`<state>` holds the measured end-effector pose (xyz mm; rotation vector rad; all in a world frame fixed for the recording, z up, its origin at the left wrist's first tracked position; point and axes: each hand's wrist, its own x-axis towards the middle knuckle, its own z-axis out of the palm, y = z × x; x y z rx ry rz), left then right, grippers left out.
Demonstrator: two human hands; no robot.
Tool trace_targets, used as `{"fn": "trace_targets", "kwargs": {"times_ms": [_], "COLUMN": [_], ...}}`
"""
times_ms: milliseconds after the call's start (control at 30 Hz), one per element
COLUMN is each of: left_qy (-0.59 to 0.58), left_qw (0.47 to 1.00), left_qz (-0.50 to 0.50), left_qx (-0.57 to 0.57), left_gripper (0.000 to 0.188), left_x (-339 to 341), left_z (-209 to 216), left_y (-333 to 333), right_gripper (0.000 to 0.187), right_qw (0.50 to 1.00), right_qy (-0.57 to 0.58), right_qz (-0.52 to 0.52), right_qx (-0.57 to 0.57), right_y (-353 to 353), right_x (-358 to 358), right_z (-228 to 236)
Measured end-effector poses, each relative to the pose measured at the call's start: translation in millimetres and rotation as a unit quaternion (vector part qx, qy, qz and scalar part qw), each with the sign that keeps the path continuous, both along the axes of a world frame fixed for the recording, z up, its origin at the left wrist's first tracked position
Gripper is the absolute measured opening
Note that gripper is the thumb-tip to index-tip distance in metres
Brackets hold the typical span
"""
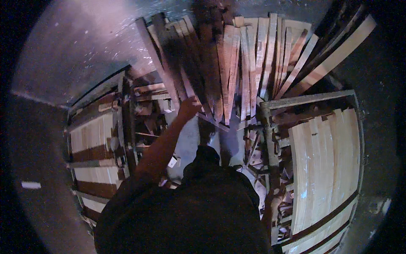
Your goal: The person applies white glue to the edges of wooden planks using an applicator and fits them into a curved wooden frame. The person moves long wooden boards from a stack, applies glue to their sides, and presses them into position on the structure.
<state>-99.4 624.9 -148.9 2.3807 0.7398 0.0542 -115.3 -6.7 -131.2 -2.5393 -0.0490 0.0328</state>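
Many long wooden strips stand fanned out in front of me, their near ends close to my feet. My left hand reaches forward to the left part of the fan. Its fingers are closed at the lower part of a pale wooden strip. My right arm hangs low at my right side, and my right hand is a dim shape beside the right-hand rack. Shadow hides its fingers, so I cannot see whether it holds anything.
A framed rack with wide pale boards stands close on my right. Another rack with stacked boards is on my left. Wood offcuts lie along the racks. Grey floor shows between them.
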Motion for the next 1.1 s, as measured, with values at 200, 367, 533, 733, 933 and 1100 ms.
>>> {"fn": "trace_targets", "kwargs": {"times_ms": [200, 367, 533, 733, 933, 1100], "left_qy": [-0.202, -0.289, -0.213, -0.128, -0.121, -0.213], "left_qw": [0.977, 0.931, 0.938, 0.959, 0.936, 0.920], "left_qz": [-0.014, -0.111, -0.063, -0.071, -0.175, -0.267], "left_qx": [0.069, 0.194, 0.267, 0.244, 0.281, -0.194], "left_gripper": [0.060, 0.078, 0.065, 0.036, 0.026, 0.065], "left_x": [203, 322, 302, 254, 128, 85], "left_z": [-40, -76, -51, -33, -49, 167], "left_y": [153, 213, 193, 167, 97, -43], "right_gripper": [0.055, 0.055, 0.053, 0.049, 0.048, 0.075], "right_qw": [0.973, 0.955, 0.971, 0.969, 0.968, 0.956], "right_qy": [0.079, 0.184, 0.216, 0.235, 0.235, 0.182], "right_qz": [-0.158, -0.228, -0.091, -0.076, -0.013, 0.066], "right_qx": [-0.148, -0.036, -0.040, -0.029, 0.089, 0.221], "right_y": [44, 132, 228, 275, 280, 302], "right_x": [-37, -67, -66, -58, -29, -4], "right_z": [56, 81, 97, 89, 77, 62]}}
